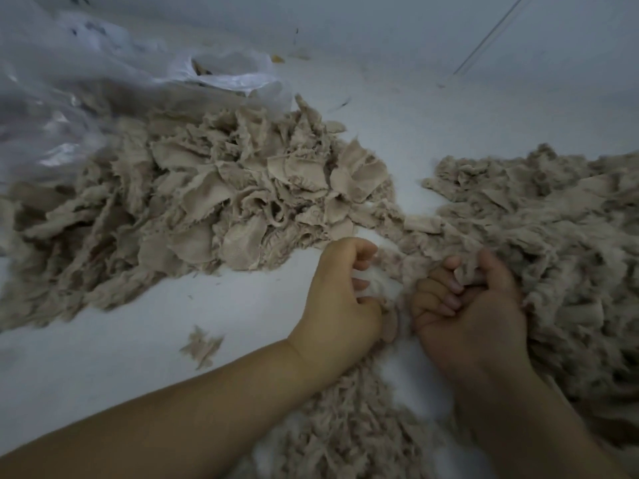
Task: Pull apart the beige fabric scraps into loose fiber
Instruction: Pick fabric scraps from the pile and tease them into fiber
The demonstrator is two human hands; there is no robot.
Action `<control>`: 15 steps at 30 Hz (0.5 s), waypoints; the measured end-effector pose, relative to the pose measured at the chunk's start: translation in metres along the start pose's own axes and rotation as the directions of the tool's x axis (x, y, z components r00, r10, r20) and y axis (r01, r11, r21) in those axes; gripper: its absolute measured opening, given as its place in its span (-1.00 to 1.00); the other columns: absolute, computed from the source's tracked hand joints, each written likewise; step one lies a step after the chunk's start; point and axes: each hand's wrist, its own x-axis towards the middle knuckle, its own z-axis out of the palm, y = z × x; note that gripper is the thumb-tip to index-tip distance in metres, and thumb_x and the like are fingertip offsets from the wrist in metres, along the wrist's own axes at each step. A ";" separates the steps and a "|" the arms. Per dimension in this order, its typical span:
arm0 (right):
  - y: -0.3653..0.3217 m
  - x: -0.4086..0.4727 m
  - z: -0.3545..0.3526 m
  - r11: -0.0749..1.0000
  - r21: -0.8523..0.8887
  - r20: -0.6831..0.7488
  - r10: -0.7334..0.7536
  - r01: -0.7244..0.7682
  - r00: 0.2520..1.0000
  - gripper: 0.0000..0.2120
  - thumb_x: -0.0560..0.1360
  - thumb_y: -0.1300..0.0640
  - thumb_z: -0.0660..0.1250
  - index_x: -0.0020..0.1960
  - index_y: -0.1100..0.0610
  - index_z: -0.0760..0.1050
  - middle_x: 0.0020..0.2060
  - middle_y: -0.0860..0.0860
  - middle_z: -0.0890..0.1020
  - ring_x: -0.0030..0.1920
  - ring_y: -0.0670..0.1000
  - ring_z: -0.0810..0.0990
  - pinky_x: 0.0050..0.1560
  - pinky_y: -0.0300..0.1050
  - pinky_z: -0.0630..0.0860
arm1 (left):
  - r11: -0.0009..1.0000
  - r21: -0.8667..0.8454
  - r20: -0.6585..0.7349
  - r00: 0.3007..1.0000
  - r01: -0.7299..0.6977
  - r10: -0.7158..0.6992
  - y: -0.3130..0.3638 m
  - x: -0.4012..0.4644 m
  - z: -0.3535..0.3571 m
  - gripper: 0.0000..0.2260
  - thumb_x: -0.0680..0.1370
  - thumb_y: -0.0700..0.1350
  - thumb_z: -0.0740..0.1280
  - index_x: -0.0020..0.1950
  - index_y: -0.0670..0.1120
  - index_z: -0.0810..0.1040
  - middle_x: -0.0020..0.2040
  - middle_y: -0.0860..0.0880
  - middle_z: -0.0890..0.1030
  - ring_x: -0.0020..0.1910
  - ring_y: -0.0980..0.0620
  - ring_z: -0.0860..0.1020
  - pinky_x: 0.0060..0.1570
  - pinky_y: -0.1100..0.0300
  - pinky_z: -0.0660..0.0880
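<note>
Head view: left hand (340, 299) and right hand (466, 305) both grip fiber at the loose pile's (553, 254) nine-o'clock edge. Scrap heap (193, 209) lies at ten o'clock; bare white surface (103, 357) spreads toward eight.

Beige scraps, part shredded.
I see flat, ragged beige fabric scraps (214, 195) heaped on the left; fluffy, loose beige fiber (553, 243) is piled on the right, the two heaps nearly joined.
</note>
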 end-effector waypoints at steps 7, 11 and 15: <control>0.004 0.012 0.005 0.963 -0.268 0.059 0.047 -0.030 0.997 -0.78 0.53 0.06 0.24 -0.24 0.14 0.39 -0.48 -0.08 0.26 -0.56 -0.16 0.18 -0.57 -0.35 0.15 | 0.844 0.510 0.478 0.870 -0.165 -0.119 0.007 0.035 -0.046 -0.75 0.38 0.09 0.53 -0.05 0.00 0.62 0.00 0.08 0.49 0.11 0.08 0.40 0.18 0.13 0.39; 0.007 0.019 0.007 0.937 -0.345 0.043 0.077 -0.058 0.996 -0.75 0.61 0.10 0.19 -0.23 0.14 0.40 -0.52 -0.10 0.28 -0.58 -0.17 0.19 -0.60 -0.36 0.17 | 0.815 0.528 0.552 0.825 -0.237 -0.118 0.010 0.036 -0.046 -0.86 0.43 -0.03 0.51 -0.14 -0.06 0.63 -0.06 0.03 0.54 -0.01 0.07 0.47 0.06 0.10 0.45; 0.009 0.023 0.004 0.919 -0.389 0.043 0.091 -0.067 0.995 -0.76 0.64 0.13 0.17 -0.19 0.16 0.42 -0.53 -0.10 0.28 -0.59 -0.19 0.18 -0.61 -0.37 0.16 | 0.919 0.394 0.327 0.933 0.011 -0.151 0.009 0.045 -0.042 -0.90 0.57 -0.24 0.31 -0.14 -0.15 0.56 -0.32 0.00 0.53 -0.48 0.20 0.47 -0.49 0.26 0.46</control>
